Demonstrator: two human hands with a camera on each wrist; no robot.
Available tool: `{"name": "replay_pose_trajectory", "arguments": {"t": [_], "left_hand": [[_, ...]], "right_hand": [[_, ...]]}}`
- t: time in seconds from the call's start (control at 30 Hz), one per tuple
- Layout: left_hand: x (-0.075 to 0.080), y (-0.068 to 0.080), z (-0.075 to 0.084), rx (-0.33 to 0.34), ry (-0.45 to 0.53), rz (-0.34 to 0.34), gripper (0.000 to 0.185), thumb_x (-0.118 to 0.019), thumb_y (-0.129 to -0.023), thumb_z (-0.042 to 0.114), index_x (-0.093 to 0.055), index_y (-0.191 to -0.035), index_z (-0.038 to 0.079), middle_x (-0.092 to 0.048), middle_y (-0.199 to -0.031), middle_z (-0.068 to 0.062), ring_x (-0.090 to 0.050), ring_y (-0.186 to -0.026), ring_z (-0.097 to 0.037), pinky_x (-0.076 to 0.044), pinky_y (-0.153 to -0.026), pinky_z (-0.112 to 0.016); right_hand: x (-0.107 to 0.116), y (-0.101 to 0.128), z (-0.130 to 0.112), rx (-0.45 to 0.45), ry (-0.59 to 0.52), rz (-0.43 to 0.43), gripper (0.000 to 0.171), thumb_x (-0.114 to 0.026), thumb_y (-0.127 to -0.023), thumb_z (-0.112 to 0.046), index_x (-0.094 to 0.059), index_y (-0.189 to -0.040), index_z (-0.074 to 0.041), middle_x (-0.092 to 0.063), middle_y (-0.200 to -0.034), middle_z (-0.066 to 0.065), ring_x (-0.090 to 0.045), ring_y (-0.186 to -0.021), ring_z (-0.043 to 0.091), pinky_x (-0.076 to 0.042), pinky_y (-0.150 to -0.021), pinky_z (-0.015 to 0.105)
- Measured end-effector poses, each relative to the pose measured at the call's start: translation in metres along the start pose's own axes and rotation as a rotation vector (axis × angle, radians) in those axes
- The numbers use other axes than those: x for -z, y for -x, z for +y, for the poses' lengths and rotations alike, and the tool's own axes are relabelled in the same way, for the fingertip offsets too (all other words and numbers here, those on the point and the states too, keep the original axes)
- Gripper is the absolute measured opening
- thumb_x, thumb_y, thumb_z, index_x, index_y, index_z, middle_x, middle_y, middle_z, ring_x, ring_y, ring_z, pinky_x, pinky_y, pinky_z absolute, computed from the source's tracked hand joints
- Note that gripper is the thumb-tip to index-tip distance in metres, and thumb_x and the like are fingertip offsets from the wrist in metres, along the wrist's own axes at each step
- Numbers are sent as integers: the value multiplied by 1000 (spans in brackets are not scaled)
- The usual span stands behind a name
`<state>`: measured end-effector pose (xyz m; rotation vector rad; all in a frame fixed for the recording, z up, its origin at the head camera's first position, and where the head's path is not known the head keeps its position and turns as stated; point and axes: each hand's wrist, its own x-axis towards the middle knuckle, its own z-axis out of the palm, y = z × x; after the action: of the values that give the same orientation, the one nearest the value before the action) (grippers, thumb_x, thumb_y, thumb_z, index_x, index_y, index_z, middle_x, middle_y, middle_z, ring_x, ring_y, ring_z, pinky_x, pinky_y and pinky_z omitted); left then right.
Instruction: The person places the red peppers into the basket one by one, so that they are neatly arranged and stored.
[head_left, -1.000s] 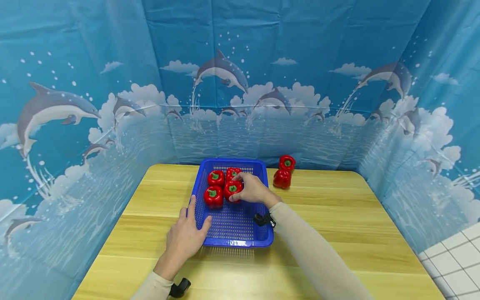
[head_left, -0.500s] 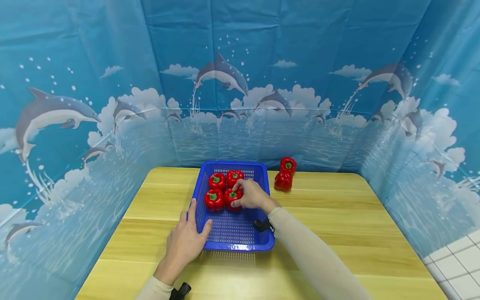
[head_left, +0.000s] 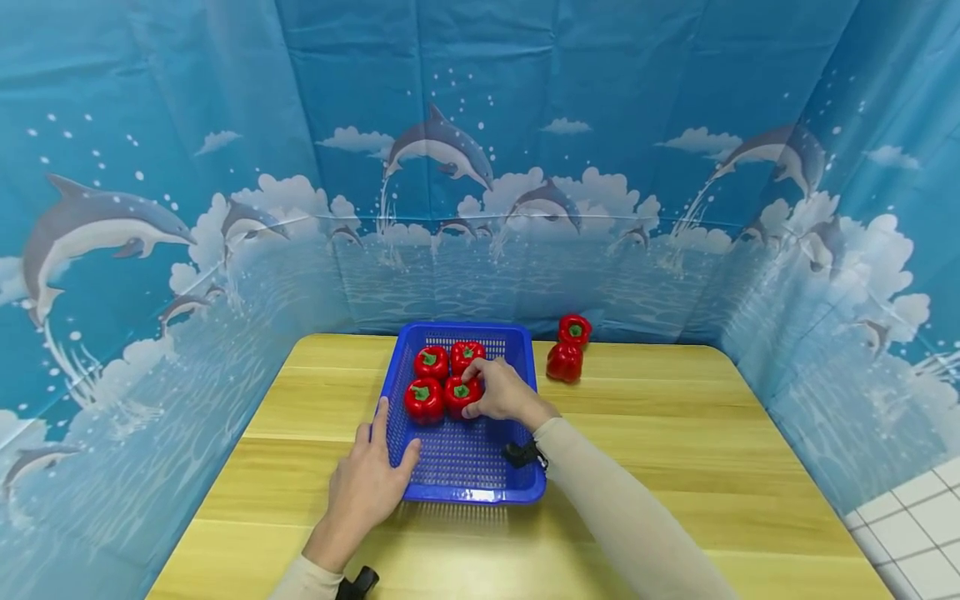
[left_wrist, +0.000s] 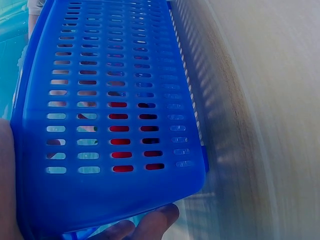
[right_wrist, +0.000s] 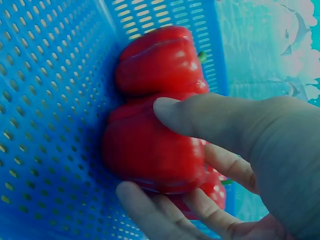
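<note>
Inside the blue plastic basket [head_left: 480,493] stand several red bell peppers, grouped in two rows with green stems up. My right hand [head_left: 504,390] grips the front right bell pepper [right_wrist: 155,142], thumb on one side and fingers on the other. The front left bell pepper [head_left: 424,402] sits right beside it, and two more, a back left bell pepper [head_left: 431,362] and a back right bell pepper [head_left: 467,355], stand behind. My left hand [head_left: 367,479] holds the basket at its left rim, thumb over the inside and fingers along the outside; its fingertips [left_wrist: 165,212] show by the basket corner.
Two more red bell peppers lie right of the basket: one on its side [head_left: 564,362] and another behind it [head_left: 574,330]. All stands on a wooden table [head_left: 645,467]. A blue dolphin-print curtain [head_left: 480,275] encloses the back and sides.
The front right bell pepper has settled beside the others in the basket, my right hand still around it. The back right bell pepper shows more fully. My left hand stays at the rim.
</note>
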<state>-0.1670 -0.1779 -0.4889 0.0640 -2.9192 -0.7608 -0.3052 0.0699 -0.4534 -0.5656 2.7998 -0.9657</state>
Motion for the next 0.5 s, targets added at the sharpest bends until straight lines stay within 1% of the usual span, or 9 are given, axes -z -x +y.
{"name": "replay_pose_trajectory", "arguments": {"t": [0.1, 0.2, 0.37, 0.5], "left_hand": [[1, -1, 1, 0, 3, 0, 99, -69, -113, 58, -21, -188, 14, -61, -160, -34, -64, -70, -30, -56, -55, -39], [1, -2, 1, -3, 1, 3, 100, -70, -113, 58, -21, -188, 14, -62, -159, -34, -64, -72, -31, -57, -56, -39], [1, -2, 1, -9, -8, 0, 100, -70, -113, 57, -22, -188, 12, -61, -159, -34, -67, -74, -32, -61, -58, -44], [1, -1, 1, 1, 2, -7, 101, -72, -112, 56, -22, -188, 12, -61, -159, -34, -67, -75, -33, -62, -60, -45]], "right_hand": [[7, 2, -4, -2, 1, -10, 53, -104, -89, -17, -77, -134, -11, -73, -140, 20, -64, -134, 35, -62, -115, 57], [14, 6, -7, 4, -4, -15, 56, -102, -91, -17, -75, -139, -9, -71, -144, 22, -64, -135, 37, -62, -114, 58], [23, 13, -8, 18, -1, -11, 55, -100, -94, -20, -74, -141, -7, -70, -146, 25, -65, -130, 38, -63, -109, 56], [33, 18, -5, 43, -2, -10, 54, -98, -97, -21, -74, -143, -5, -69, -149, 26, -68, -134, 42, -65, -111, 57]]}}
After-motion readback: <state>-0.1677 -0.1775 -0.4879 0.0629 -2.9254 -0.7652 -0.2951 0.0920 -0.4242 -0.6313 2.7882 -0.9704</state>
